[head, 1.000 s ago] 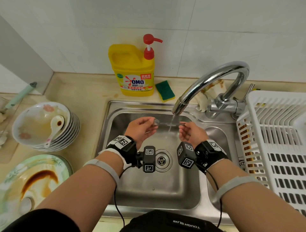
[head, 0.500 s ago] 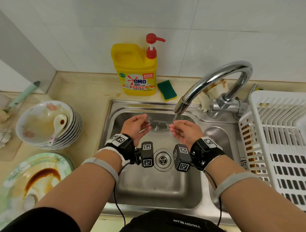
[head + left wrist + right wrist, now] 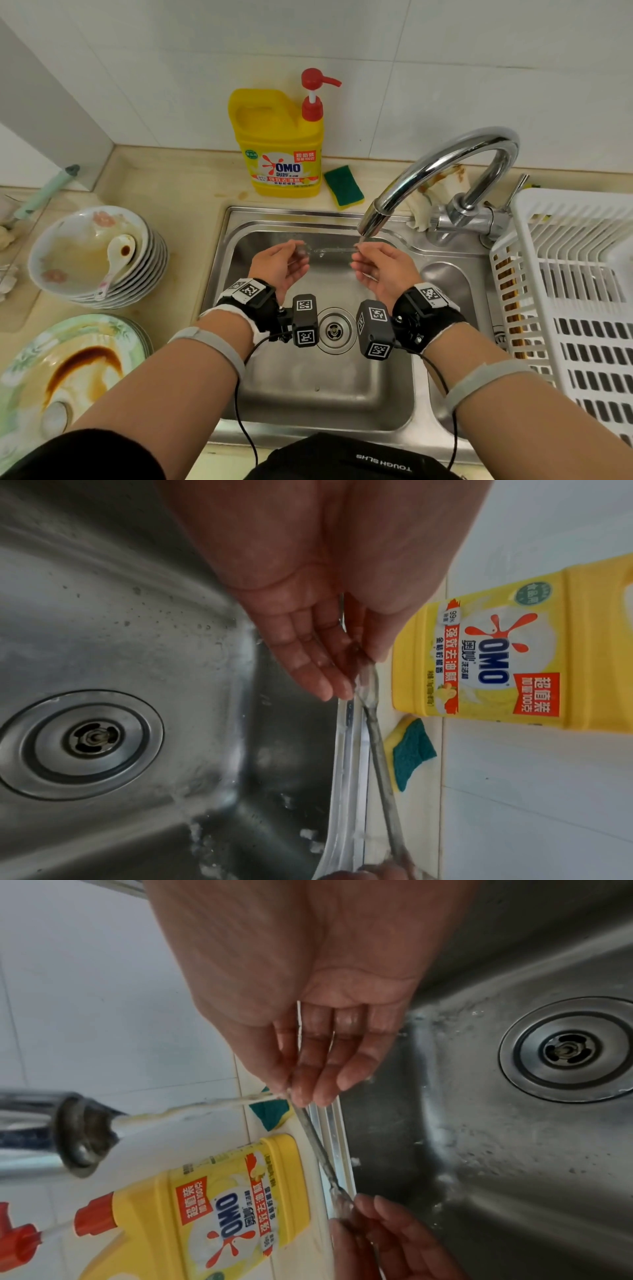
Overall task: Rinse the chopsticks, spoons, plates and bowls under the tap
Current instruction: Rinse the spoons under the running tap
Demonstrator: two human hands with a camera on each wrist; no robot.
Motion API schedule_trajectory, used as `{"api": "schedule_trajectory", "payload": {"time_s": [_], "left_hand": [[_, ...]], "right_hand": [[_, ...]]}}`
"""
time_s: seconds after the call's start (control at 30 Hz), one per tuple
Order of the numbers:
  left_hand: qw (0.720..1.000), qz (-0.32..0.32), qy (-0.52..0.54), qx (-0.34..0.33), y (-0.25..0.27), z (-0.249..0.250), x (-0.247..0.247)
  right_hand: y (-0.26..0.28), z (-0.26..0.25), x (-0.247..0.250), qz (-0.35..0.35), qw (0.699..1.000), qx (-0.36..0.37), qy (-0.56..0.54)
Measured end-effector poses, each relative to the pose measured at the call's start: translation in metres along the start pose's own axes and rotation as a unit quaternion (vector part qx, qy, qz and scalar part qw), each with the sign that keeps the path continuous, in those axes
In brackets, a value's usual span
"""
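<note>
white wall tiles back a beige counter (image 3: 164, 192) with a steel sink (image 3: 329, 394) set into it, and both hands are raised over the basin under the tap (image 3: 428, 171). the left hand (image 3: 279, 263) pinches the bowl end of a metal spoon (image 3: 334, 249) between thumb and fingertips, its other fingers nearly straight; the right hand (image 3: 375, 270) pinches the handle end the same way. compared with half a second ago, the hands sit a little further apart and closer to the spout, so the stream now lands on the handle end right at the right fingertips (image 3: 308, 1093), where a second ago it struck nearer the middle of the spoon. my reading is that the rinse is working along the spoon's length, and this one piece is close to done.

most of the task looks untouched: a stack of bowls (image 3: 102, 260) with a white spoon (image 3: 118, 263) inside sits at the left edge of the counter, and sauce-stained plates (image 3: 65, 377) lie at the near left corner. the white rack (image 3: 575, 291) stands at the right edge.

the spoon is blurred and glassy with water in the head view, so its bowl is hard to make out. the water itself barely shows there. the plates and rack are cut off by the frame. brown sticks behind the rack's slats may be chopsticks; i cannot tell.
</note>
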State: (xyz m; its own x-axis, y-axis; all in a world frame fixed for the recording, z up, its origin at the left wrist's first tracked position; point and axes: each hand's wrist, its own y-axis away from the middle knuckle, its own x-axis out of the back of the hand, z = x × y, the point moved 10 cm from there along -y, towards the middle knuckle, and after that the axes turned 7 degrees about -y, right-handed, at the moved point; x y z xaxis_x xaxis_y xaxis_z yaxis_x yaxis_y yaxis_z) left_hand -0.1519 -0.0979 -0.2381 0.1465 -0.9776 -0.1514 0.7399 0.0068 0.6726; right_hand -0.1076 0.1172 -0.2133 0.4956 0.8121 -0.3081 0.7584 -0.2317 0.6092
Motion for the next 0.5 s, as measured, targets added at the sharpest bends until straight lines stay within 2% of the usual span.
{"api": "schedule_trajectory", "payload": {"time_s": [0.3,0.5], "left_hand": [[0.995,-0.098,-0.003,-0.012,0.006,-0.007,-0.045],[0.987,-0.159,-0.026,-0.006,0.016,-0.006,-0.072]], "right_hand": [[0.007,-0.032,0.037,0.060,0.994,0.057,-0.066],[0.003,-0.037,0.062,0.094,0.990,0.056,-0.086]]}}
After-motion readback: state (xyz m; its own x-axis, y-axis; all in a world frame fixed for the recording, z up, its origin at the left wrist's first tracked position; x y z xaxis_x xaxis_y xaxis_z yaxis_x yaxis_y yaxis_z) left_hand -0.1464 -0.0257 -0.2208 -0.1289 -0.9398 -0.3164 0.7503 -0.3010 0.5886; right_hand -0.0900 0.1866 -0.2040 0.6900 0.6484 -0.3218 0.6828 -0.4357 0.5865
